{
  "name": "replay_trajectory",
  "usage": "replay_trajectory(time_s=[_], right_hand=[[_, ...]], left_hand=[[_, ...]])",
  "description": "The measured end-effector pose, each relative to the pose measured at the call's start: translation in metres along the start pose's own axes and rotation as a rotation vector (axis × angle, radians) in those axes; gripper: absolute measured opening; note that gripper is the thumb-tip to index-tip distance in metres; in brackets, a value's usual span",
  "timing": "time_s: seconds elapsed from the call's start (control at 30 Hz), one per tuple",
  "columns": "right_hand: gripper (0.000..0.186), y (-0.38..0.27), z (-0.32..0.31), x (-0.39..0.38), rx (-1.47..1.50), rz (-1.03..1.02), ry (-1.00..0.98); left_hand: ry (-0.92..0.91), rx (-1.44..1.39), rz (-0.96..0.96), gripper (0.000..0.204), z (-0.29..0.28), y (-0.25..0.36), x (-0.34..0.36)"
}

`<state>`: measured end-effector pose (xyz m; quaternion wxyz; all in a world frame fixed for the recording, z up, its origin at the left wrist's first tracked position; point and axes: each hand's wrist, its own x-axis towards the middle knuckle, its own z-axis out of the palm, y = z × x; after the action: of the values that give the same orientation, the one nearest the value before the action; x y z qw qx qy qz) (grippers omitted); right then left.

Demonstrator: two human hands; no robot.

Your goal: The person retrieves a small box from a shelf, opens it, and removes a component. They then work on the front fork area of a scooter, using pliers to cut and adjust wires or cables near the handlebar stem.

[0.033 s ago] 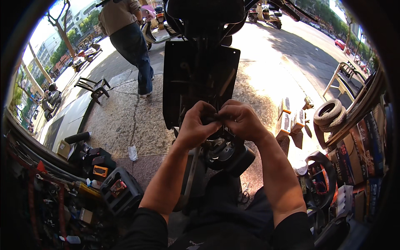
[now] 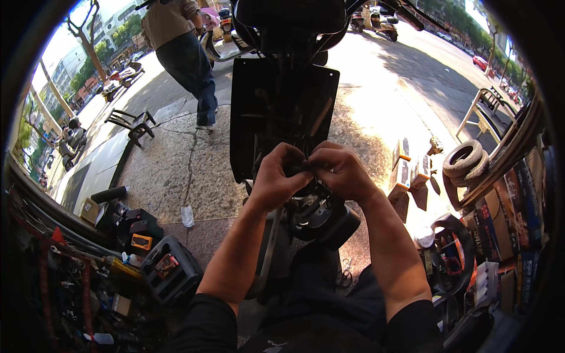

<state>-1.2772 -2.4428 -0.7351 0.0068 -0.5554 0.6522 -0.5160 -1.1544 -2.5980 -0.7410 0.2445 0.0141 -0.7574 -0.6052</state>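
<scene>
My left hand (image 2: 276,178) and my right hand (image 2: 340,170) meet in front of me, fingertips closed together in a pinch. Between them is something small and dark, mostly covered by the fingers, and its kind cannot be made out. Beneath and beyond the hands stands a two-wheeled scooter (image 2: 288,17), its dark seat at the top of the view. A broad black panel (image 2: 247,112) with a small hole at its corner hangs below that seat. Just under my wrists are a shiny rounded part (image 2: 312,216) and a black housing (image 2: 342,229), both in shadow.
An open black tool case (image 2: 173,276) and an orange device (image 2: 142,241) lie to the left. On the right are small boxes (image 2: 400,176), stacked tyres (image 2: 465,160) and packed cartons (image 2: 500,223). A low stool (image 2: 136,126) and a walking person (image 2: 182,59) are farther off.
The walking person at the far left has shifted slightly, one foot a little farther away. My hands hold the same pose.
</scene>
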Motion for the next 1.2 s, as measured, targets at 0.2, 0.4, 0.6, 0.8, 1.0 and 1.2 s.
replay_trajectory(time_s=[0.2, 0.4, 0.6, 0.8, 1.0, 1.2], right_hand=[[0.013, 0.004, 0.031, -0.014, 0.320, 0.159, 0.204], [0.012, 0.007, 0.036, -0.013, 0.390, 0.241, 0.175], [0.006, 0.005, 0.031, -0.003, 0.406, 0.210, 0.121], [0.007, 0.002, 0.028, 0.010, 0.292, 0.076, 0.130], [0.009, 0.001, 0.028, 0.023, 0.204, -0.012, 0.094], [0.009, -0.004, 0.023, 0.030, 0.106, 0.026, 0.069]], left_hand=[[0.025, 0.020, -0.025, 0.030, -0.003, 0.002, -0.005], [0.077, 0.123, 0.077, 0.032, -0.008, 0.000, -0.009], [0.111, 0.148, 0.120, 0.035, -0.011, -0.003, -0.008], [0.137, 0.186, 0.232, 0.035, -0.013, -0.004, -0.006], [0.161, 0.136, 0.264, 0.032, -0.015, 0.002, -0.002], [0.168, 0.449, 0.440, 0.032, -0.021, 0.010, 0.002]])
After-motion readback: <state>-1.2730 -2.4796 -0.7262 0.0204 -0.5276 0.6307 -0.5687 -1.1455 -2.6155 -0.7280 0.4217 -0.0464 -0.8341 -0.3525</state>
